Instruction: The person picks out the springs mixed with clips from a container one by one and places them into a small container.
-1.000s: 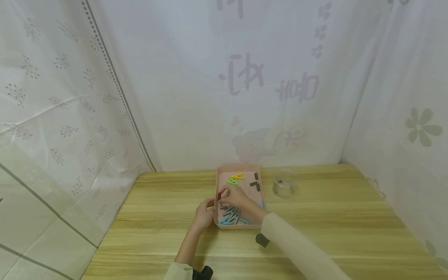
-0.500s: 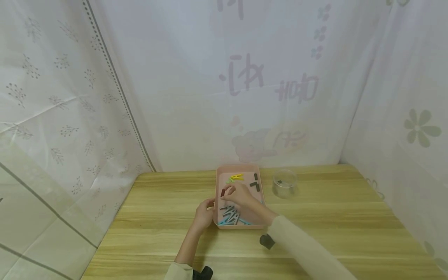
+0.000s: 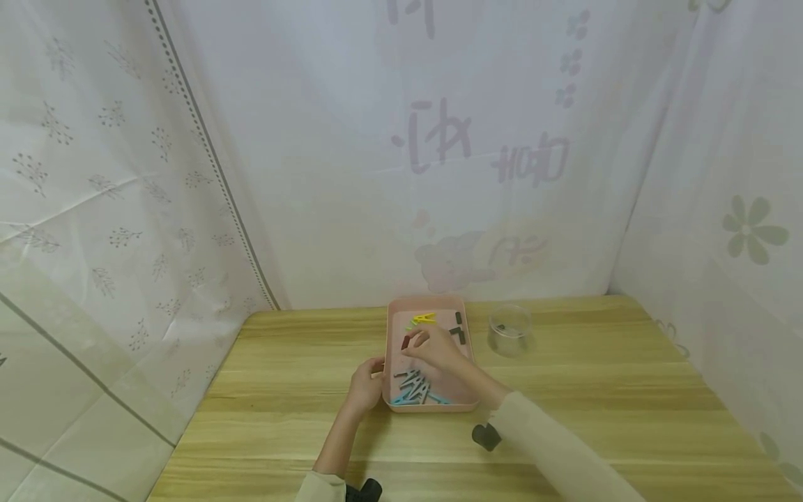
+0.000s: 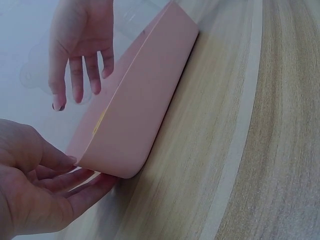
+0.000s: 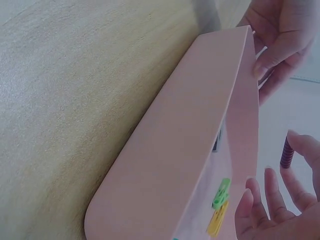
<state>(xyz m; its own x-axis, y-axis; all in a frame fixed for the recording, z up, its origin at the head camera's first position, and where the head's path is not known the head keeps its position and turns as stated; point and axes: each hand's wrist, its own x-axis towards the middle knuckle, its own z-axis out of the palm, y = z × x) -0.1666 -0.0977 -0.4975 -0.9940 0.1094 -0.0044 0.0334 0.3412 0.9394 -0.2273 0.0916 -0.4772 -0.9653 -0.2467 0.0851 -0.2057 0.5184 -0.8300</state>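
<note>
A pink rectangular tray [image 3: 429, 408] stands on the wooden table. My left hand [image 3: 366, 385] holds its left wall, with the thumb at the rim in the left wrist view. Above the tray's middle, my right hand [image 3: 434, 348] pinches a small dark red ribbed stick [image 5: 286, 154] between thumb and a finger; the other fingers are spread. Blue and grey clothespins [image 3: 414, 388] lie heaped at the tray's near end. A yellow clothespin [image 3: 424, 318] and a green clothespin [image 5: 220, 193], partly hidden by my right hand in the head view, lie farther back. Several short dark pieces [image 3: 459, 318] lie along the right side.
To the right of the tray stands a clear round container [image 3: 509, 331] with something small and dark in it. Wooden tabletop [image 3: 596, 390] extends on both sides. A pale printed curtain [image 3: 339, 209] hangs behind and at both sides.
My right hand has lifted the dark red stick from beside the tray's left wall and moved it slightly right and back. The left hand has stayed at the tray.
</note>
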